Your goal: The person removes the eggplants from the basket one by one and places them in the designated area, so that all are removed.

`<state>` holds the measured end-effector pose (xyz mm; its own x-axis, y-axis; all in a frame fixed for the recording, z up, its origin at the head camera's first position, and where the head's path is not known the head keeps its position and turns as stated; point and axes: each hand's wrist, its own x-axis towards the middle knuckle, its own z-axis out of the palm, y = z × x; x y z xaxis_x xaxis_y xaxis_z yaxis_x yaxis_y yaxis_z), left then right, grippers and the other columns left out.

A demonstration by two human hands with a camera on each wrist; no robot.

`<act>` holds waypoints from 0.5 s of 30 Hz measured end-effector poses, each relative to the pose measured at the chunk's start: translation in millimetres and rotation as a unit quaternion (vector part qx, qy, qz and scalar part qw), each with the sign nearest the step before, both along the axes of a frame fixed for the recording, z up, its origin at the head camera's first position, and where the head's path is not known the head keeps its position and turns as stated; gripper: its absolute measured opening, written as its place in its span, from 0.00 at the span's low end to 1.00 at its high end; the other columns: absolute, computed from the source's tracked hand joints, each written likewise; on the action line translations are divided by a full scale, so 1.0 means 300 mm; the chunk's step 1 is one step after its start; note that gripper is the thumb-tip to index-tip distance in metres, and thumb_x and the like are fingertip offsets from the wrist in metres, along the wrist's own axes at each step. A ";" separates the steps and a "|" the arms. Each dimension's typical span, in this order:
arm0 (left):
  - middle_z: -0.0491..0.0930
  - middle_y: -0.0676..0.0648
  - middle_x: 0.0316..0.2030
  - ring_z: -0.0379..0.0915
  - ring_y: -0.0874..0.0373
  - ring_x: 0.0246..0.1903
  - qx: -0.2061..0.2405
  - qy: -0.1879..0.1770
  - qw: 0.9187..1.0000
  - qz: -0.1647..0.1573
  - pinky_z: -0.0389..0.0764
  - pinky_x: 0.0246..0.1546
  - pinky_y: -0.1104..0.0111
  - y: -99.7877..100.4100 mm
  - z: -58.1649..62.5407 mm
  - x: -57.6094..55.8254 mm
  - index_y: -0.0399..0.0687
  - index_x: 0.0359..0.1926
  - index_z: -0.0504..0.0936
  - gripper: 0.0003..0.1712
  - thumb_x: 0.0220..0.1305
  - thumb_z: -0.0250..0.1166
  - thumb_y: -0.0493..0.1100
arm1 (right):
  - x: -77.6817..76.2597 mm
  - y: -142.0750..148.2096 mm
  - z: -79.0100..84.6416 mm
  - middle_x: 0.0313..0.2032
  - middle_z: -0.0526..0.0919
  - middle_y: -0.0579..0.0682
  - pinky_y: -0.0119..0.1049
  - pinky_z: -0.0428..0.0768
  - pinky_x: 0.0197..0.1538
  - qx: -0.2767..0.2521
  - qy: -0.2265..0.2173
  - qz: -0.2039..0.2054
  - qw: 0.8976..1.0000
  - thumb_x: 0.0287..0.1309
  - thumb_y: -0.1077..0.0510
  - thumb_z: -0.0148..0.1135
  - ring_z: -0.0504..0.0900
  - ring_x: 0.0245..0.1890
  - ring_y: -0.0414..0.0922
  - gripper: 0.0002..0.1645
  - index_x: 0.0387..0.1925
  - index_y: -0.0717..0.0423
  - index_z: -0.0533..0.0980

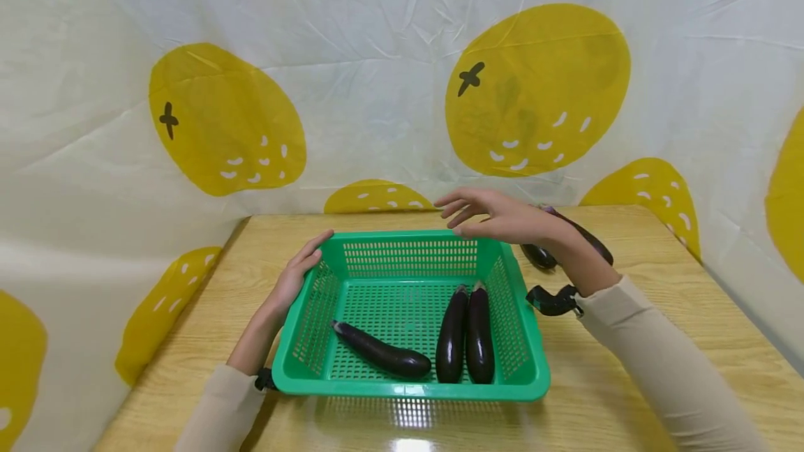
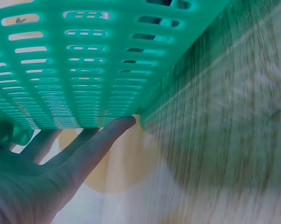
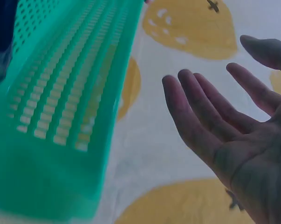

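A green plastic basket (image 1: 411,388) with slotted walls holds three dark purple eggplants. One eggplant (image 1: 383,352) lies slanted near the front left; another eggplant (image 1: 451,337) and a third eggplant (image 1: 480,337) lie side by side at the right. My left hand (image 1: 292,281) rests against the basket's left side near the far corner, fingers extended; the left wrist view shows them straight along the slotted wall. Over the far right corner hovers my right hand (image 1: 496,218), fingers loosely spread with nothing in them. In the right wrist view its palm is bare beside the basket's rim.
Behind my right forearm, an eggplant (image 1: 538,257) and a longer eggplant (image 1: 590,239) lie on the wooden table (image 1: 641,264), partly hidden by the arm. A white cloth (image 1: 377,124) with yellow fruit prints hangs at the table's back and left. Both wrists wear black camera straps.
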<state>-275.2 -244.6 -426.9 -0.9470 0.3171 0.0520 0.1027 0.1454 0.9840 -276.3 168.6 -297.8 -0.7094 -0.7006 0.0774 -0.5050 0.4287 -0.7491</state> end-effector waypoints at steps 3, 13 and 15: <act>0.51 0.49 0.82 0.52 0.46 0.77 0.004 0.000 1.000 -0.003 0.68 0.60 0.78 0.004 0.002 -0.002 0.61 0.82 0.55 0.30 0.85 0.39 0.54 | -0.016 -0.067 0.000 0.68 0.74 0.59 0.52 0.82 0.61 0.007 -0.041 0.025 0.999 0.74 0.55 0.60 0.78 0.66 0.58 0.33 0.75 0.48 0.64; 0.50 0.48 0.82 0.53 0.44 0.78 0.005 -0.003 1.000 -0.005 0.69 0.59 0.77 0.004 0.003 -0.001 0.62 0.82 0.55 0.30 0.85 0.39 0.53 | -0.038 -0.262 -0.058 0.67 0.74 0.59 0.49 0.85 0.54 0.048 -0.135 0.081 0.986 0.73 0.58 0.60 0.82 0.60 0.53 0.32 0.75 0.49 0.65; 0.50 0.48 0.82 0.53 0.44 0.78 0.004 -0.005 1.000 -0.003 0.69 0.59 0.78 0.002 0.002 0.001 0.62 0.82 0.54 0.30 0.85 0.39 0.53 | -0.039 -0.292 -0.079 0.67 0.73 0.60 0.52 0.85 0.55 0.048 -0.156 0.092 0.982 0.73 0.59 0.60 0.82 0.59 0.52 0.32 0.74 0.49 0.66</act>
<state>-275.0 -243.8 -426.3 -0.9455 0.3226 0.0453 0.0942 0.1376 0.9860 -287.9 81.0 -321.3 -0.5489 -0.8125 -0.1964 -0.3323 0.4277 -0.8406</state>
